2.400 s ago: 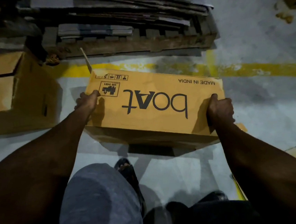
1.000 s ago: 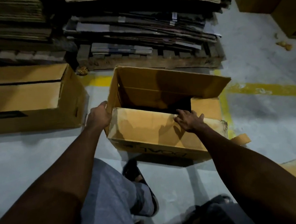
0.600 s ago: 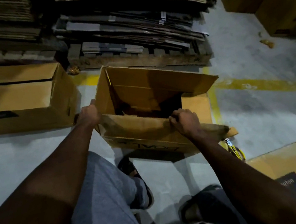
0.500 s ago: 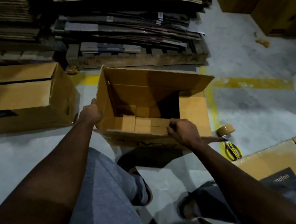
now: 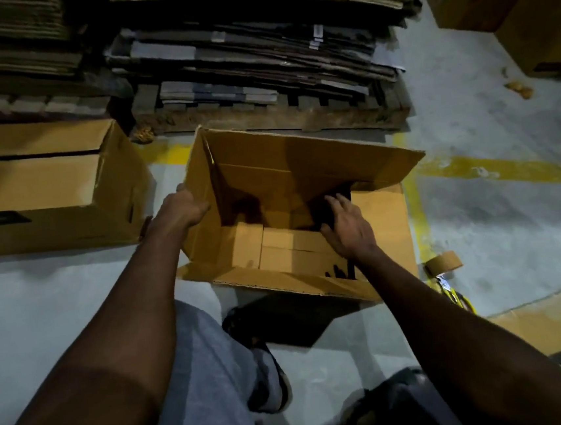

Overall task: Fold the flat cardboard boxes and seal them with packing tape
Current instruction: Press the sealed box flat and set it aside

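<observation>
At ctr of frame, straight ahead of the person's knees, the cardboard box (image 5: 289, 280) sits on the floor, mouth up. Its long axis runs left-to-right across the picture, dipping a bit toward the right. Far long flap stands up and back, right-end flap lies flat outward, and the near flap is tipped toward the person. Pale inner flaps (image 5: 275, 243) show down inside. The right hand (image 5: 345, 228) is over the opening, right of ctr, palm down w/ fingers spread and straight, holding nothing, so it's the hand nearer those flaps. The left hand (image 5: 183, 209) is at the box's left end against the outer wall. Can't tell whether its fingers hook the edge or just press. Prob. step: left steadies the end while the right flattens the inner flaps, and any seam will run along that left-right axis. Just right of the box, the tape roll (image 5: 443, 262) lies on the floor w/ scissors (image 5: 457, 296) below it, both on the right hand's side. At left stands another box (image 5: 47, 186). Across the top is a pallet (image 5: 297, 118) of flat cartons.
</observation>
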The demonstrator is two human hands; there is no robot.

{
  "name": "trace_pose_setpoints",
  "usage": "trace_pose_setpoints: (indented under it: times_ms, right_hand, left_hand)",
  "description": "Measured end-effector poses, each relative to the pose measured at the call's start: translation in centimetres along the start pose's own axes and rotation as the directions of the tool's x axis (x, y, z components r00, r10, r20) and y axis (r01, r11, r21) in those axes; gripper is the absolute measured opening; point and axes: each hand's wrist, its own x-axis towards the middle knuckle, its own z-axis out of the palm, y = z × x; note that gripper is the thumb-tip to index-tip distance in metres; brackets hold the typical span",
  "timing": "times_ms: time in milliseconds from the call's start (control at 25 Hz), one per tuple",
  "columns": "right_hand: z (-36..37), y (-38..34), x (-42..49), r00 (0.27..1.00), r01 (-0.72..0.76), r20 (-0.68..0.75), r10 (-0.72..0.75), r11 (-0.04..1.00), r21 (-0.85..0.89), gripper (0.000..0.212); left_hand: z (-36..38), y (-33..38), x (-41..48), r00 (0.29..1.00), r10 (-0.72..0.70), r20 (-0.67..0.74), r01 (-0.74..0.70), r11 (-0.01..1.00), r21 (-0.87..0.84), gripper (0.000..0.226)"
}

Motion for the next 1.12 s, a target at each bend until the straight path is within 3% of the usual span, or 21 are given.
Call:
trace_pose_setpoints:
  times_ms: [120,360,480,600,720,840,1000,1120]
  right_hand:
    - [0.6,-1.0,5.8,1.000,0.004,-0.021,-0.006,0.997,-0.075,0.076]
    - [1.5,-0.7,14.4,0.998,-0.058,-0.025,0.055,0.988,-0.144,0.078]
    - [1.8,0.4,18.1,0.991,-0.124,0.040,0.130,0.985,-0.123,0.075]
    - [1.5,1.4,19.9,0.971,-0.202,0.118,0.210,0.977,-0.074,0.069]
    - [2.5,2.2,17.4,0.956,-0.280,0.075,0.284,0.958,-0.060,0.076]
    - [4.9,4.4,12.5,0.944,-0.316,0.074,0.320,0.947,-0.065,0.082]
    - [5.4,8.5,6.9,0.951,-0.285,0.101,0.291,0.956,-0.069,0.073]
    - [4.4,9.8,3.2,0.937,-0.285,0.209,0.278,0.959,0.001,0.066]
  left_hand:
    - [-0.2,2.7,1.5,0.999,-0.010,-0.042,0.008,0.999,-0.051,0.082]
    - [0.7,6.2,2.6,0.999,-0.033,-0.033,0.035,0.997,0.070,0.091]
    - [1.7,6.3,3.8,0.997,0.011,0.079,-0.022,0.990,0.139,0.092]
    - [3.4,6.4,3.9,0.913,0.079,0.400,-0.176,0.961,0.212,0.082]
    - [4.3,5.2,3.4,0.783,0.004,0.621,-0.214,0.941,0.263,0.076]
    - [4.5,3.5,3.7,0.777,-0.054,0.627,-0.149,0.952,0.267,0.075]
    - [3.9,2.5,2.6,0.784,-0.089,0.615,-0.140,0.939,0.314,0.076]
    - [3.0,2.0,1.2,0.703,-0.193,0.685,-0.135,0.909,0.395,0.086]
